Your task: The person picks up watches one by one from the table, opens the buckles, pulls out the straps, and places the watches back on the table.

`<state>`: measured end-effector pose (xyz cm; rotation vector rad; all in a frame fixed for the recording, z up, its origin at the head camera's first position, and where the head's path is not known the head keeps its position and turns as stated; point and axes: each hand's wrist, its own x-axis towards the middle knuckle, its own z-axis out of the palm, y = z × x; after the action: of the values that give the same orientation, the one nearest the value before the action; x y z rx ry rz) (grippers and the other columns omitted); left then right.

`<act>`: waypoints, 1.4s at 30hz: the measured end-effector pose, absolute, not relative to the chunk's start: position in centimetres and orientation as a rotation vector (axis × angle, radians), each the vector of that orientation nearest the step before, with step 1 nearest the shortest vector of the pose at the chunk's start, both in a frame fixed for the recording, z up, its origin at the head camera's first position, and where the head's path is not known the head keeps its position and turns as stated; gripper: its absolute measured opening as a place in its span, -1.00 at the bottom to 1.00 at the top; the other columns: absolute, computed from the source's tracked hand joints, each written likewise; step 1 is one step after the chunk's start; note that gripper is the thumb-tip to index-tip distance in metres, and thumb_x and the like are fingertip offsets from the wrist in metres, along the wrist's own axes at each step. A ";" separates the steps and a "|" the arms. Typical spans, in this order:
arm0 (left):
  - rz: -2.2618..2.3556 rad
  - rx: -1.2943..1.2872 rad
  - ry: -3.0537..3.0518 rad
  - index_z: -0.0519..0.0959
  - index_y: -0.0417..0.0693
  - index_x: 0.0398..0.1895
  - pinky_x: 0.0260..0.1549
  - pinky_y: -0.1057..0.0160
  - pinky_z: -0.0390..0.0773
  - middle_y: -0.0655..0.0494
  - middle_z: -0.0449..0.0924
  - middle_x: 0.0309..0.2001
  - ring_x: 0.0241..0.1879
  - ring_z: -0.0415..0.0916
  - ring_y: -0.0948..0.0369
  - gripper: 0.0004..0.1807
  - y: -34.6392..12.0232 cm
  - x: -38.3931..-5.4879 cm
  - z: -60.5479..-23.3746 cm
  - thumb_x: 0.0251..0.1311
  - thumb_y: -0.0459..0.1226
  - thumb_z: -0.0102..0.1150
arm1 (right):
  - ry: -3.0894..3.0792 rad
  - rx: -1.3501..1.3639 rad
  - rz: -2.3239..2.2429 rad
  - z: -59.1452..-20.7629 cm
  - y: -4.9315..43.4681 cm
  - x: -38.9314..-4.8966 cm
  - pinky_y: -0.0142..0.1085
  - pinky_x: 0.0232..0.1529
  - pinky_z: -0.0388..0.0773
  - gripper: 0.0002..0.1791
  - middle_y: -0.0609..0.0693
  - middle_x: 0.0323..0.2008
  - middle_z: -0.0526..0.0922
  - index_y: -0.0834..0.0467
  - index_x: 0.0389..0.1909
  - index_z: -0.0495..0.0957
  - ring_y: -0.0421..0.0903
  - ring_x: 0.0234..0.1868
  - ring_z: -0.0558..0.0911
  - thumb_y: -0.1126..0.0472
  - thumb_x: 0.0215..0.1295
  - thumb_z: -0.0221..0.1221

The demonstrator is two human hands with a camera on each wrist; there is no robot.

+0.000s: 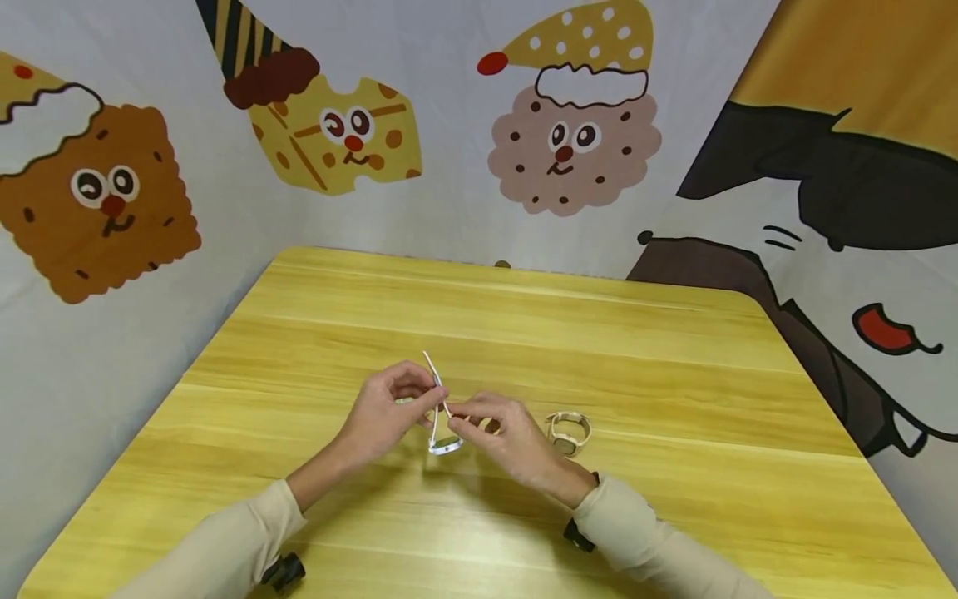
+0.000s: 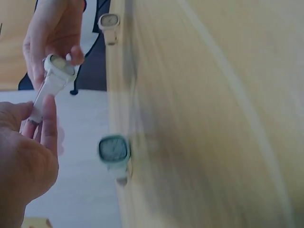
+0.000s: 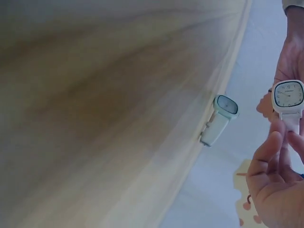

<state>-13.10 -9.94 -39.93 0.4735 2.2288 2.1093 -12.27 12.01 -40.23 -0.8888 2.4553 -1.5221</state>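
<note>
- White watch (image 1: 446,448): it is held between both hands above the worktop (image 1: 479,320), with its case hanging tilted at the bottom and its strap rising from it. The right wrist view shows its dial, with numerals around it.
- Left hand (image 1: 379,413): its grip is closed to a pinch, with thumb and fingers on the strap, away from the case.
- Right hand (image 1: 516,441): its grip is also drawn to a pinch, with thumb and fingertips on the strap just beside the left fingertips.
- Beige watch (image 1: 565,448): it rests on the worktop just beside the right hand, on its outer side, its band curved into a loop.
- Green watch (image 2: 114,148): it sits on the worktop near the hands, its dial facing out in both wrist views; the head view does not show it clearly.
- Sleeves (image 1: 217,541): pale, they cover both forearms nearly to the wrists.
- Backdrop (image 1: 449,220): behind the worktop, printed with a cheese (image 1: 367,170) and biscuits (image 1: 575,187) in party hats.
</note>
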 end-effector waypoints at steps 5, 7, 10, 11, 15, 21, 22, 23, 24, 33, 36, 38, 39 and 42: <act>2.072 0.486 2.290 0.57 -0.33 -0.20 -0.40 0.02 0.72 -0.21 0.69 -0.21 -0.25 0.67 -0.13 -0.87 -12.0 -13.8 -39.6 0.36 -0.38 0.29 | 2.469 -0.888 -1.424 -39.7 11.9 -11.9 -0.18 -0.23 0.58 -0.66 -0.17 -0.11 0.54 0.08 0.21 0.64 -0.14 -0.17 0.51 0.07 0.52 0.18; 2.057 0.467 2.312 0.57 -0.35 -0.21 -0.40 -0.01 0.72 -0.24 0.69 -0.21 -0.27 0.68 -0.14 -0.86 -12.8 -14.3 -39.5 0.36 -0.39 0.28 | 2.489 -0.879 -1.409 -39.4 12.1 -11.8 -0.20 -0.26 0.56 -0.73 -0.18 -0.15 0.53 0.02 0.12 0.68 -0.14 -0.20 0.51 0.08 0.51 0.18; 2.022 0.395 2.339 0.55 -0.39 -0.20 -0.37 -0.03 0.71 -0.29 0.68 -0.19 -0.25 0.69 -0.17 -0.85 -14.4 -15.1 -39.7 0.37 -0.41 0.26 | 2.517 -0.885 -1.416 -39.1 12.6 -11.7 -0.23 -0.29 0.53 -0.82 -0.21 -0.22 0.55 -0.04 -0.01 0.71 -0.15 -0.24 0.52 0.08 0.51 0.19; 2.006 0.360 2.347 0.54 -0.41 -0.19 -0.35 -0.04 0.71 -0.31 0.68 -0.18 -0.23 0.68 -0.19 -0.85 -15.0 -15.3 -39.8 0.37 -0.41 0.26 | 2.523 -0.886 -1.436 -39.0 12.8 -11.6 -0.25 -0.30 0.52 -0.84 -0.22 -0.24 0.56 -0.06 -0.06 0.71 -0.15 -0.26 0.52 0.07 0.52 0.19; 1.929 0.207 2.390 0.53 -0.44 -0.17 -0.35 0.06 0.73 -0.32 0.67 -0.18 -0.23 0.68 -0.18 -0.83 -16.6 -16.0 -40.5 0.37 -0.42 0.24 | 2.568 -0.904 -1.555 -39.3 13.6 -11.5 -0.29 -0.35 0.48 -0.86 -0.18 -0.28 0.60 -0.05 -0.13 0.72 -0.12 -0.33 0.50 0.11 0.53 0.17; 1.781 0.095 2.479 0.54 -0.43 -0.16 -0.38 0.14 0.72 -0.17 0.69 -0.25 -0.31 0.68 -0.03 -0.83 -17.6 -17.0 -41.4 0.38 -0.41 0.23 | 2.584 -0.923 -1.613 -39.7 14.5 -11.5 -0.33 -0.38 0.47 -0.86 -0.11 -0.31 0.61 -0.02 -0.17 0.71 -0.12 -0.38 0.48 0.21 0.52 0.18; 1.759 0.085 2.494 0.54 -0.43 -0.15 -0.38 0.15 0.72 -0.17 0.68 -0.25 -0.32 0.67 0.00 -0.83 -17.7 -17.2 -41.6 0.38 -0.40 0.23 | 2.568 -0.943 -1.602 -39.8 14.5 -11.5 -0.34 -0.39 0.47 -0.86 -0.10 -0.32 0.60 -0.02 -0.17 0.71 -0.13 -0.38 0.48 0.21 0.51 0.18; 1.741 0.081 2.509 0.54 -0.43 -0.15 -0.39 0.15 0.72 -0.17 0.68 -0.26 -0.33 0.67 0.02 -0.82 -17.8 -17.4 -41.7 0.38 -0.40 0.24 | 2.546 -0.965 -1.587 -39.8 14.5 -11.4 -0.34 -0.39 0.47 -0.87 -0.11 -0.33 0.59 -0.02 -0.18 0.71 -0.14 -0.38 0.48 0.21 0.51 0.19; 1.723 0.076 2.526 0.54 -0.43 -0.15 -0.39 0.16 0.72 -0.17 0.68 -0.26 -0.34 0.67 0.04 -0.82 -17.9 -17.5 -41.8 0.38 -0.39 0.24 | 2.524 -0.992 -1.568 -39.8 14.4 -11.4 -0.35 -0.39 0.48 -0.88 -0.12 -0.34 0.59 -0.03 -0.18 0.70 -0.15 -0.38 0.49 0.20 0.51 0.19; 1.494 0.016 2.707 0.61 -0.34 -0.24 -0.49 0.27 0.63 -0.11 0.65 -0.33 -0.42 0.57 0.15 -0.80 -18.7 -18.2 -42.8 0.33 -0.30 0.26 | 2.444 -1.145 -1.445 -40.1 14.0 -11.0 -0.40 -0.43 0.51 -0.90 -0.23 -0.36 0.53 0.03 -0.20 0.70 -0.25 -0.37 0.50 0.19 0.49 0.21; 1.376 -0.010 2.792 0.65 -0.25 -0.29 -0.43 0.25 0.56 -0.05 0.66 -0.32 -0.35 0.56 0.12 -0.82 -18.9 -18.2 -43.1 0.28 -0.27 0.26 | 2.433 -1.152 -1.443 -40.1 14.0 -11.1 -0.40 -0.43 0.51 -0.89 -0.22 -0.35 0.54 0.06 -0.19 0.70 -0.25 -0.37 0.51 0.20 0.49 0.21; 1.311 -0.015 2.835 0.66 -0.21 -0.32 -0.41 0.23 0.51 0.00 0.66 -0.33 -0.33 0.54 0.11 -0.84 -18.9 -18.2 -43.2 0.25 -0.25 0.26 | 2.423 -1.156 -1.434 -40.1 14.0 -11.0 -0.39 -0.44 0.51 -0.89 -0.21 -0.35 0.55 0.07 -0.18 0.71 -0.25 -0.37 0.50 0.20 0.50 0.20; 1.295 -0.016 2.842 0.66 -0.20 -0.34 -0.42 0.22 0.51 0.00 0.66 -0.34 -0.34 0.53 0.11 -0.84 -19.0 -18.1 -43.2 0.25 -0.24 0.26 | 2.417 -1.158 -1.428 -40.0 14.0 -11.0 -0.38 -0.45 0.51 -0.88 -0.21 -0.34 0.56 0.07 -0.18 0.71 -0.25 -0.38 0.50 0.19 0.50 0.20; 1.273 -0.025 2.846 0.67 -0.18 -0.34 -0.47 0.21 0.48 0.02 0.65 -0.38 -0.41 0.50 0.12 -0.82 -19.0 -18.1 -43.2 0.28 -0.22 0.24 | 2.398 -1.153 -1.406 -39.9 14.0 -11.0 -0.37 -0.46 0.51 -0.86 -0.21 -0.33 0.57 0.08 -0.16 0.70 -0.26 -0.37 0.51 0.17 0.52 0.18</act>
<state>-18.13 -18.98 -43.16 -0.0254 2.8456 1.2734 -10.98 14.03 -39.93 -1.1532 2.3982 -1.4055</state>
